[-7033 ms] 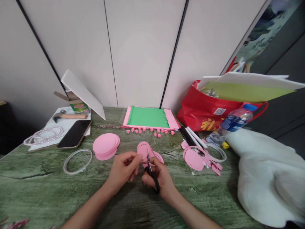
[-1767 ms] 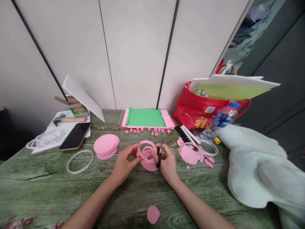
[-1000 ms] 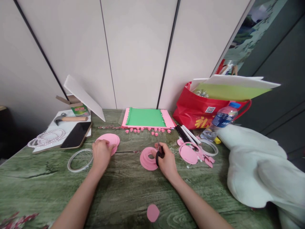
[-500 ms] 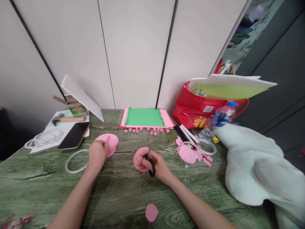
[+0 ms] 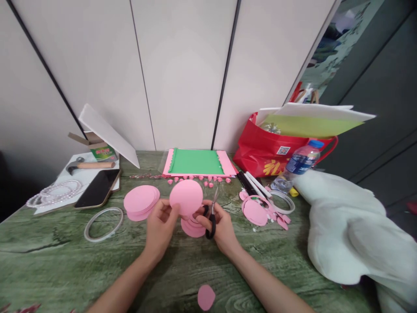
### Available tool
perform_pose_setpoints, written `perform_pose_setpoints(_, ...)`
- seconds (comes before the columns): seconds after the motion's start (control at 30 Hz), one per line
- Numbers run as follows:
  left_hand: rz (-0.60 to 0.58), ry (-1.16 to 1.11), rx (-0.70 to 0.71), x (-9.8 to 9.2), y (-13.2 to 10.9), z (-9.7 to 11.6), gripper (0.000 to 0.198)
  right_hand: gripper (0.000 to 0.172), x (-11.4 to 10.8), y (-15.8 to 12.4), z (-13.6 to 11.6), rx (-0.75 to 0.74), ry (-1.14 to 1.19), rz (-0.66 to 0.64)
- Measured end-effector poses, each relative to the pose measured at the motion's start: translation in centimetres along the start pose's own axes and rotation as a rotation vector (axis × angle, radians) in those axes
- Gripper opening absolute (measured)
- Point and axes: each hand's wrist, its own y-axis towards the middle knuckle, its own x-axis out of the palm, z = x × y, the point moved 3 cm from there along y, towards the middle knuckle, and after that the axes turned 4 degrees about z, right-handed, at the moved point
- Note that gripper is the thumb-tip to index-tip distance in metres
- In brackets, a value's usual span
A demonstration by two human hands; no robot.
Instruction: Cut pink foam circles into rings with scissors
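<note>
My left hand (image 5: 163, 226) pinches a pink paper circle (image 5: 186, 195) by its lower left edge, raised above the table. In my right hand (image 5: 222, 228) is a pair of scissors (image 5: 211, 219) with black handles, blades pointing up and away; its fingertips come close to the circle's right edge. Below the raised circle lie smaller pink paper rounds (image 5: 193, 229), partly hidden by it and by my hands. A stack of pink paper circles (image 5: 140, 200) rests to the left. Nearer to me lies one small pink paper piece (image 5: 206, 297).
Several small pink rolled pieces (image 5: 219, 179) line the front of a green sheet (image 5: 197, 161). To the right are pink scraps (image 5: 256, 212), tape (image 5: 288, 203), a bottle (image 5: 299, 167) and a red bag (image 5: 250, 150). Leftward are tape (image 5: 87, 234), a phone (image 5: 97, 189) and a hammer (image 5: 94, 165).
My left hand has moved right from the stack with a pink paper circle, now in front of the scissors. The scissors have shifted slightly right in my right hand.
</note>
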Motion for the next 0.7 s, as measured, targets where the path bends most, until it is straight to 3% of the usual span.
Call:
perform_pose_setpoints(0.1, -0.180, -0.079, -0.111, 1.1, -0.8, -0.2, 0.019, 0.036, -0.3, 0.2, -0.4, -0.060, -0.070, 0.061)
perform_pose_setpoints(0.3, -0.428, 0.014, -0.312, 1.6, -1.0, -1.1, 0.029, 0.028, -0.3, 0.0, -1.4, -0.178, -0.184, 0.100)
perform_pose_setpoints(0.4, -0.339, 0.048, -0.295, 1.4, -0.7, -1.3, 0.034, 0.028, -0.1, -0.1, -1.4, -0.148, -0.205, 0.060)
perform_pose_setpoints(0.53, -0.173, -0.081, -0.175, 0.9, -0.4, -0.4, 0.025, 0.031, 0.5, -0.6, -0.1, 0.002, -0.138, -0.170)
perform_pose_setpoints(0.7, -0.115, -0.149, -0.173, 0.7, -1.0, 0.3, 0.028, 0.036, 1.4, -1.7, 0.7, 0.045, -0.092, -0.329)
